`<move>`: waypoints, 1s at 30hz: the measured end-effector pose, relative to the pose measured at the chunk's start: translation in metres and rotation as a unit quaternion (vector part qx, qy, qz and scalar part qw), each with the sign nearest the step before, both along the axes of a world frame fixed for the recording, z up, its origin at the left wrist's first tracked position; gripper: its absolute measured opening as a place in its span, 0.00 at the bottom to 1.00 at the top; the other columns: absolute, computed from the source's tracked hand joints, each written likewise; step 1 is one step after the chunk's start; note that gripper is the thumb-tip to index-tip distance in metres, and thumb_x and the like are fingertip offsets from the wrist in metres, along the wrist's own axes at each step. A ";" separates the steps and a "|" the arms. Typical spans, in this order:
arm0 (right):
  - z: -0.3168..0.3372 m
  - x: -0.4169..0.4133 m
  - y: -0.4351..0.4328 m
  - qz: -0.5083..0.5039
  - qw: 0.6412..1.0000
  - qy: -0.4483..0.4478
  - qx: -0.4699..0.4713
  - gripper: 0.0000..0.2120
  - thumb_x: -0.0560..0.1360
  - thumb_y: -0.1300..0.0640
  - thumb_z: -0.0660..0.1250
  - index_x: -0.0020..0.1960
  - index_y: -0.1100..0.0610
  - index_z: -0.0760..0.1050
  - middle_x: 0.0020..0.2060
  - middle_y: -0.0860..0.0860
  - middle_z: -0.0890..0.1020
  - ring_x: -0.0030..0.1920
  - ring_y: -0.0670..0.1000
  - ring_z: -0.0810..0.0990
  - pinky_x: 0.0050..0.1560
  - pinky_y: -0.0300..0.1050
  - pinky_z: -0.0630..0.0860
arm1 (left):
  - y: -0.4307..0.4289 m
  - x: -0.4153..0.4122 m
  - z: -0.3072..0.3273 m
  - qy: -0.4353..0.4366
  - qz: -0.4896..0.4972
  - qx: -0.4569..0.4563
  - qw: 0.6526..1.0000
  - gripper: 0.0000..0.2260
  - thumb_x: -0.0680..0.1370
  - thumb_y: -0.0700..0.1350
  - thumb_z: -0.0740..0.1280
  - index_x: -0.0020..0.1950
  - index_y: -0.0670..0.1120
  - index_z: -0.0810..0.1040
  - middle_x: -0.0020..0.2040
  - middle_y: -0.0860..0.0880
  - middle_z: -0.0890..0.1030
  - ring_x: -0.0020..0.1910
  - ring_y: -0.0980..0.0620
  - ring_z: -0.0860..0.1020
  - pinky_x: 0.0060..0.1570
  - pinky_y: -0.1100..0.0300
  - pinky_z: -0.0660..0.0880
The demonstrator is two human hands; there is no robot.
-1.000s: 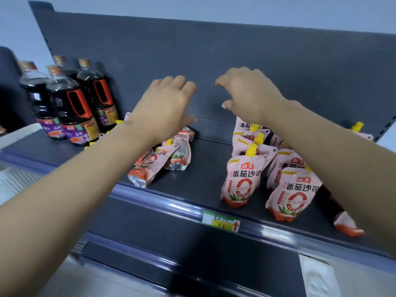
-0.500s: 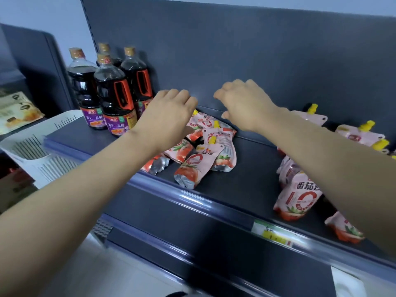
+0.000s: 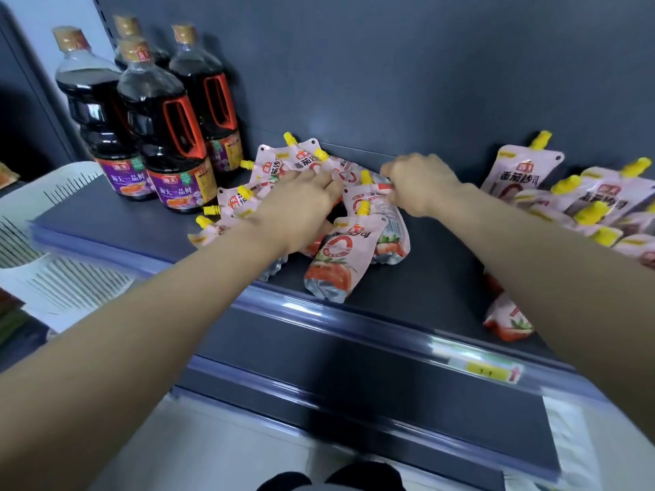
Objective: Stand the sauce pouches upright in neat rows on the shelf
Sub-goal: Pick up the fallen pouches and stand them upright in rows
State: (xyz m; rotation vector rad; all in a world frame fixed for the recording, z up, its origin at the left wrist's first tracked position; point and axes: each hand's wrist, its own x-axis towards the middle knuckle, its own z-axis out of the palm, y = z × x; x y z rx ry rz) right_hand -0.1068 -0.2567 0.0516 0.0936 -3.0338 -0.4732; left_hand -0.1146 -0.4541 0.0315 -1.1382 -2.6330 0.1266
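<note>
While both hands hovered above the shelf (image 3: 117, 225) half a second ago, they have now come down onto the heap of sauce pouches (image 3: 283, 164) lying flat beside the dark bottles (image 3: 166, 136). That shelf, dark grey with a blue front rail, now sits more to the left and closer in view, and the bottles stand taller at its back left corner than before. A second group of pouches (image 3: 581, 196), leaning against one another at the right, shows more of itself than it did earlier. At the front of the heap, one pouch (image 3: 340, 260) lies with its yellow cap pointing to the back wall and its base at the shelf edge, much as before. Left hand (image 3: 301, 203) is spread palm-down, fingers pressing on the pouches without closing round any. Right hand (image 3: 418, 182) has its fingers curled onto a pouch top in the middle of the heap; whether they pinch it I cannot tell.
</note>
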 end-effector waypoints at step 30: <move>-0.039 -0.085 0.033 -0.112 0.951 -0.161 -0.238 0.23 0.67 0.49 0.76 0.53 0.64 0.76 0.56 0.61 0.80 0.46 0.55 0.76 0.43 0.43 0.70 | 0.046 -0.082 -0.049 -0.463 0.035 0.072 0.883 0.25 0.68 0.47 0.75 0.64 0.51 0.74 0.59 0.54 0.76 0.58 0.51 0.73 0.58 0.57 0.69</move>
